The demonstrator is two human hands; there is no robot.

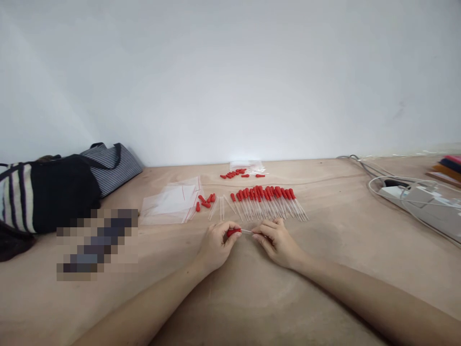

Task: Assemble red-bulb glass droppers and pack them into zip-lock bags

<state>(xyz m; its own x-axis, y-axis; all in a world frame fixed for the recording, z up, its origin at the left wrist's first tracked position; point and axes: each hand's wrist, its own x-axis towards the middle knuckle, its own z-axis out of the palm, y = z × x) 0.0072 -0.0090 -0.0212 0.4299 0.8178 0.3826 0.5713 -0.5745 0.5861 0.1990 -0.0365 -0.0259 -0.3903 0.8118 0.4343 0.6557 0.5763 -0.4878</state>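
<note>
My left hand (pixel 220 242) pinches a red rubber bulb (pixel 234 232) at the middle of the table. From the bulb a thin clear tube (pixel 247 231) runs to the right, and the fingers of my right hand (pixel 276 241) are closed on its far end. Just beyond my hands lies a row of several droppers with red bulbs (pixel 268 194), their clear tubes pointing toward me. Several loose clear tubes (pixel 222 209) lie left of the row, beside a few loose red bulbs (pixel 206 204).
Clear plastic bags (pixel 169 202) lie flat at left. More red bulbs (pixel 233 173) and a small bag (pixel 247 165) are near the wall. A dark bag (pixel 61 192) is far left; a white power strip (pixel 425 206) with cables lies right.
</note>
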